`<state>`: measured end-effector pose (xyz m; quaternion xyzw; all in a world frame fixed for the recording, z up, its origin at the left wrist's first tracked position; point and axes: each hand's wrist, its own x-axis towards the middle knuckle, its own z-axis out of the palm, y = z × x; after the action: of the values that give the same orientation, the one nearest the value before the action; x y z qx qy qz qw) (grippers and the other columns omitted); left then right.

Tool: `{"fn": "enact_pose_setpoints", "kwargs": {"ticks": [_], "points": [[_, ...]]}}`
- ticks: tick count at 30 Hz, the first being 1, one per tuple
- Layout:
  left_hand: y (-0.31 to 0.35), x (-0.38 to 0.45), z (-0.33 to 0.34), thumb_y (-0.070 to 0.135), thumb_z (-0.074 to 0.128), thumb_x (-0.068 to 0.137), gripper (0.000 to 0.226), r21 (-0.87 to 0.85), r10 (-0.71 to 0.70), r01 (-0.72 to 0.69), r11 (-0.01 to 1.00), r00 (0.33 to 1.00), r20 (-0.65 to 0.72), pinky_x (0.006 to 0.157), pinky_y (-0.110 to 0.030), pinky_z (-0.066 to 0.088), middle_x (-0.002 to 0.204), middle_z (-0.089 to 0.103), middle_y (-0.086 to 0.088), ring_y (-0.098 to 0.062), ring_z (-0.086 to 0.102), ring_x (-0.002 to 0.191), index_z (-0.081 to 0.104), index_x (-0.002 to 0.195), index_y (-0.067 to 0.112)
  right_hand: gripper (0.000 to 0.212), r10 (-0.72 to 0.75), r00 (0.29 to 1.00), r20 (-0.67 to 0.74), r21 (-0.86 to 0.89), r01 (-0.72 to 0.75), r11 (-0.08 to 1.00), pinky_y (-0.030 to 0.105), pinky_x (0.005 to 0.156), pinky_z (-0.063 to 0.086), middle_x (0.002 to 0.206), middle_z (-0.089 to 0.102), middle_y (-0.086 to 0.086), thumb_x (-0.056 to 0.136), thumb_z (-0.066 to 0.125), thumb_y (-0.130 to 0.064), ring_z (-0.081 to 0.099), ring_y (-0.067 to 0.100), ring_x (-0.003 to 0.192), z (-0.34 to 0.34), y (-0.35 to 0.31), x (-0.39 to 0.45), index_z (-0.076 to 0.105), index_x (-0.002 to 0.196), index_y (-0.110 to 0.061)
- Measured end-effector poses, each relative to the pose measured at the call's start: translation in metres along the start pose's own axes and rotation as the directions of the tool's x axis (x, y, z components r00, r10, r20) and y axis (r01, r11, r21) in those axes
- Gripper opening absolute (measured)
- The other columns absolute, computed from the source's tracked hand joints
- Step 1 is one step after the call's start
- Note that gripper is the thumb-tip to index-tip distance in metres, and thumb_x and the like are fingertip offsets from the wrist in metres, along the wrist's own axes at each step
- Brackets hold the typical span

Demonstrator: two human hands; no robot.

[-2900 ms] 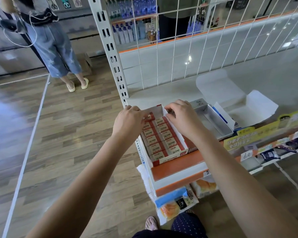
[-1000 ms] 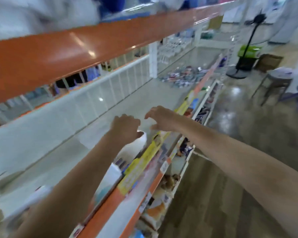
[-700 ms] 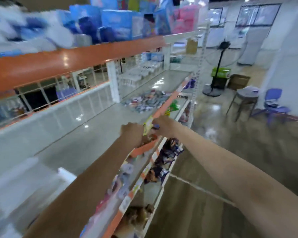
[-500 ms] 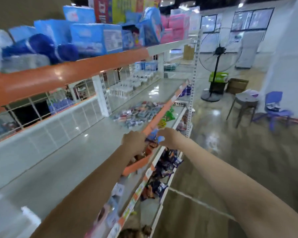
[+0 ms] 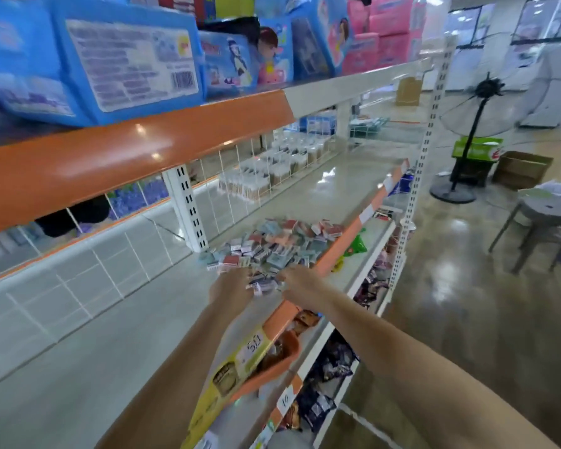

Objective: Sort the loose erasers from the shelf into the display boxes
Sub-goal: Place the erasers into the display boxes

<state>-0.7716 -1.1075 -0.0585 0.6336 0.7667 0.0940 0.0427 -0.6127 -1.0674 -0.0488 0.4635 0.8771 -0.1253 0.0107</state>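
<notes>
A heap of loose erasers (image 5: pixel 280 243) in red, blue and grey sleeves lies on the grey shelf (image 5: pixel 110 345), close to its orange front edge. Both my arms reach out to the heap's near end. My left hand (image 5: pixel 230 285) has its back to the camera, and its fingers sink in among the nearest erasers (image 5: pixel 262 284). My right hand (image 5: pixel 300 283) meets the same erasers from the right with fingers bent. The view is blurred, and I cannot tell whether either hand grips anything. No display box is in view.
An orange-edged upper shelf (image 5: pixel 136 150) with blue packs hangs overhead. White uprights (image 5: pixel 188 209) and a wire back grid bound the shelf. Snack packs (image 5: pixel 324 377) fill lower shelves. A standing fan (image 5: pixel 476 124), a carton and a grey stool (image 5: pixel 544 218) stand on the floor to the right.
I have turned right from the display boxes and moved along the shelf. Both hands have travelled forward to the near end of the eraser heap.
</notes>
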Motion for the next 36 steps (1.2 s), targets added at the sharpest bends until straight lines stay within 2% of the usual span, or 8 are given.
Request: {"fn": "enact_pose_setpoints", "kwargs": {"ticks": [5,9,14,21,24,28,32,36], "points": [[-0.003,0.011,0.021,0.020,0.057,0.088,0.032,-0.023,-0.064,0.062,0.998,0.996,-0.060,0.078,-0.031,0.048,0.115,0.061,0.003,-0.020,0.056,0.107,0.055,0.119,0.024,0.026,-0.142,0.981,-0.132,-0.009,0.142,0.990,0.036,0.085,0.047,0.109,0.056,0.008,0.087,0.054,-0.009,0.051,0.026,0.105,0.025,0.009,0.040,0.057,0.112,-0.010],[0.000,0.009,0.030,0.016,0.057,0.085,0.039,-0.060,-0.111,0.105,0.993,0.988,-0.104,0.085,-0.035,0.046,0.120,0.060,-0.003,-0.025,0.053,0.110,0.054,0.124,0.021,0.032,-0.229,0.958,-0.174,0.033,0.238,0.971,0.035,0.087,0.046,0.113,0.053,0.004,0.087,0.061,-0.011,0.047,0.022,0.107,0.031,0.020,0.058,0.054,0.118,-0.013],[0.007,0.002,0.035,0.015,0.062,0.085,0.040,-0.190,-0.257,0.227,0.955,0.955,-0.150,0.093,-0.036,0.042,0.124,0.057,-0.005,-0.025,0.050,0.113,0.057,0.124,0.019,0.023,-0.397,0.904,-0.155,0.106,0.415,0.904,0.029,0.080,0.040,0.109,0.049,0.008,0.088,0.050,0.001,0.047,0.024,0.103,0.026,0.032,0.071,0.053,0.108,-0.009],[0.019,-0.025,0.034,0.017,0.070,0.081,0.028,-0.363,-0.444,0.332,0.871,0.848,-0.290,0.080,-0.022,0.039,0.104,0.062,0.002,-0.017,0.055,0.101,0.068,0.108,0.023,0.031,-0.492,0.840,-0.229,0.472,0.538,0.698,0.011,0.072,0.040,0.107,0.062,-0.002,0.087,0.065,-0.022,0.057,0.009,0.093,0.008,0.040,0.064,0.061,0.117,-0.016],[0.025,-0.046,0.032,0.014,0.071,0.079,0.027,-0.374,-0.515,0.394,0.840,0.796,-0.318,0.076,-0.019,0.035,0.099,0.061,0.006,-0.016,0.056,0.096,0.069,0.105,0.023,0.038,-0.530,0.828,-0.183,0.609,0.518,0.600,0.006,0.082,0.041,0.114,0.062,-0.005,0.085,0.068,-0.020,0.057,0.004,0.098,0.007,0.033,0.059,0.061,0.122,-0.018],[0.025,-0.084,0.026,0.013,0.072,0.078,0.027,-0.379,-0.598,0.473,0.795,0.716,-0.361,0.074,-0.016,0.034,0.097,0.061,0.011,-0.014,0.058,0.094,0.069,0.102,0.025,0.027,-0.554,0.824,-0.120,0.698,0.467,0.544,0.010,0.081,0.046,0.098,0.064,-0.012,0.083,0.070,-0.022,0.059,-0.001,0.088,0.013,0.008,0.045,0.065,0.108,-0.017],[0.022,-0.132,0.016,0.013,0.070,0.079,0.028,-0.358,-0.668,0.564,0.744,0.633,-0.391,0.080,-0.023,0.042,0.101,0.063,0.008,-0.016,0.058,0.096,0.069,0.104,0.026,0.019,-0.627,0.773,-0.094,0.779,0.449,0.437,0.004,0.068,0.040,0.079,0.062,-0.016,0.077,0.075,-0.013,0.057,-0.012,0.073,0.017,-0.025,0.020,0.062,0.089,-0.019],[0.015,-0.188,0.006,0.012,0.071,0.076,0.028,-0.350,-0.725,0.640,0.684,0.545,-0.420,0.080,-0.029,0.045,0.100,0.065,0.007,-0.019,0.059,0.095,0.070,0.101,0.026,0.034,-0.714,0.699,-0.051,0.834,0.422,0.354,0.008,0.065,0.043,0.078,0.064,-0.007,0.072,0.079,-0.012,0.058,-0.006,0.067,0.021,-0.065,-0.015,0.058,0.096,-0.023]]}}
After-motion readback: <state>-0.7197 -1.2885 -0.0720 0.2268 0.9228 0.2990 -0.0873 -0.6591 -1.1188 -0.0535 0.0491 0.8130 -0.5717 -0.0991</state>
